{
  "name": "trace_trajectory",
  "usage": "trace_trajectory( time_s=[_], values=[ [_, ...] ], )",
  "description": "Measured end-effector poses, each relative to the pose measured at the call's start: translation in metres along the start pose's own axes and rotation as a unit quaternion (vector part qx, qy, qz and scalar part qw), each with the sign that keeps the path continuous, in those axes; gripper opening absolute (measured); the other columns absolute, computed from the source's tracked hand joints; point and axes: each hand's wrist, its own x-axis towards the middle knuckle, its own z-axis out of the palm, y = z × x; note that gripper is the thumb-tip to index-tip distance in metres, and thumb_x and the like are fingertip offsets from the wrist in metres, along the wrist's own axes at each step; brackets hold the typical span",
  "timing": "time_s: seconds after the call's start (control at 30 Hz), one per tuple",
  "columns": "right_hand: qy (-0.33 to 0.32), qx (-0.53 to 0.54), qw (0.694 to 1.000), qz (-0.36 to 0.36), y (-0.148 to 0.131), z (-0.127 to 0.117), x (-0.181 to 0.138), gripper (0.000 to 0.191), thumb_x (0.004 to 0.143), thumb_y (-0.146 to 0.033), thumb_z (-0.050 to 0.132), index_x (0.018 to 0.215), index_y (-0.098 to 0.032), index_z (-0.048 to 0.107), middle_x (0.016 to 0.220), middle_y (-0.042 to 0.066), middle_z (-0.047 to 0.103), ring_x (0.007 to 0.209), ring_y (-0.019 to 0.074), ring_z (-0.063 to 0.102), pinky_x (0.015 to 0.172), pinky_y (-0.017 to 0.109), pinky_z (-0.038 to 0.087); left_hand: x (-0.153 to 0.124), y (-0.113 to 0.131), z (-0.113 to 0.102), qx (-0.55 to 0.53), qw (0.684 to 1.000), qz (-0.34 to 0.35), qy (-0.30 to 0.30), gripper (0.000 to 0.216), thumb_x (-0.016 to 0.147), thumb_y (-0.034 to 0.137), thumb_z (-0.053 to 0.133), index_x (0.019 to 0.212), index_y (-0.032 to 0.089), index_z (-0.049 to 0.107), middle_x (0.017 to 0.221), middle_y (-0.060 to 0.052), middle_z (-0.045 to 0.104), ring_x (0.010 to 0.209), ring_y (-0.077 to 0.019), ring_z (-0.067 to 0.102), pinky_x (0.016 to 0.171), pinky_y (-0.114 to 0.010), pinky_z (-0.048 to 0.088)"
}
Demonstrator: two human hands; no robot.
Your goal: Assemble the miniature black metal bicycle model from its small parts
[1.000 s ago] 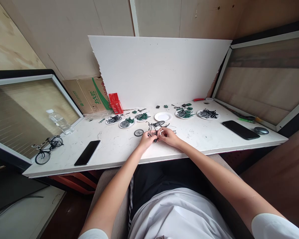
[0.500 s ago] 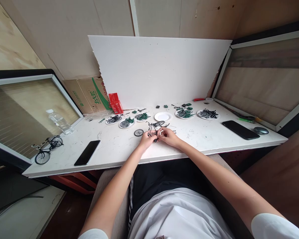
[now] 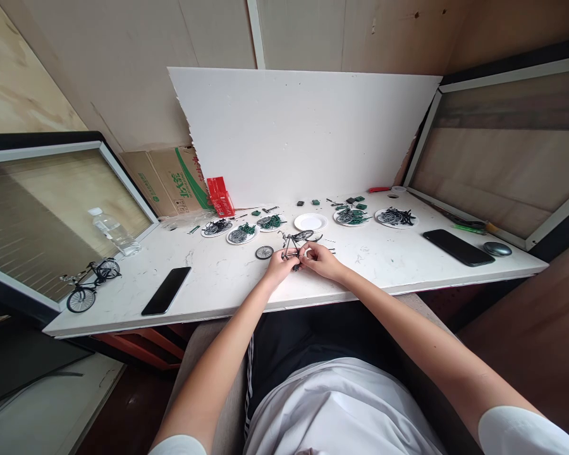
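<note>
Just above the white table (image 3: 227,278), a black model bicycle (image 3: 290,239) with one wheel (image 3: 305,234) on its far end is held between my hands. My left hand (image 3: 279,265) is closed on the near part of its frame. Fingers of my right hand (image 3: 320,260) are pinched at the same part, close against the left fingertips. Whether a small piece sits between them is hidden. A loose spoked wheel (image 3: 264,253) lies flat to the left of my left hand. Thin dark parts (image 3: 329,249) lie just beyond my right hand.
Paper plates of black and green parts (image 3: 243,234) line the back, with a bare plate (image 3: 310,222) among them. At left are a complete model bicycle (image 3: 89,284), a phone (image 3: 166,291) and a bottle (image 3: 114,232). Another phone (image 3: 458,247) and a mouse (image 3: 497,249) are at right.
</note>
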Motion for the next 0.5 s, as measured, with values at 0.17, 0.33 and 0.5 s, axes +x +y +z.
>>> trace_trajectory(
  time_s=[0.17,0.33,0.5],
  values=[
    [0.001,-0.005,1.0,-0.009,0.0001,-0.0002,-0.0001,0.011,0.089,-0.03,0.064,0.096,-0.024,0.057,0.073,-0.001,0.067,0.081,0.0231,0.075,0.076,0.035,0.057,0.0004,-0.001,-0.0002,0.005,1.0,-0.004,0.004,0.021,0.068,0.015,0.067,0.088,0.014,0.075,0.078,-0.006,0.073,0.063,-0.0148,0.06,0.067,-0.029,0.05],
    [0.003,-0.013,1.0,-0.008,0.0013,-0.0004,0.0002,0.01,0.088,-0.029,0.064,0.095,-0.025,0.058,0.074,-0.001,0.068,0.078,0.0224,0.074,0.076,0.036,0.057,0.0004,-0.0021,-0.0008,0.003,1.0,0.001,0.0,0.023,0.068,0.015,0.067,0.089,0.014,0.076,0.079,-0.007,0.074,0.066,-0.0156,0.062,0.067,-0.029,0.051],
    [0.004,-0.018,1.0,-0.007,0.0001,-0.0002,-0.0002,0.01,0.088,-0.028,0.064,0.095,-0.025,0.058,0.072,-0.002,0.067,0.076,0.0218,0.073,0.076,0.036,0.057,0.0028,-0.0069,-0.002,0.007,1.0,0.001,0.007,0.023,0.068,0.018,0.071,0.091,0.014,0.075,0.077,-0.007,0.074,0.07,-0.0182,0.065,0.068,-0.03,0.053]
  ],
)
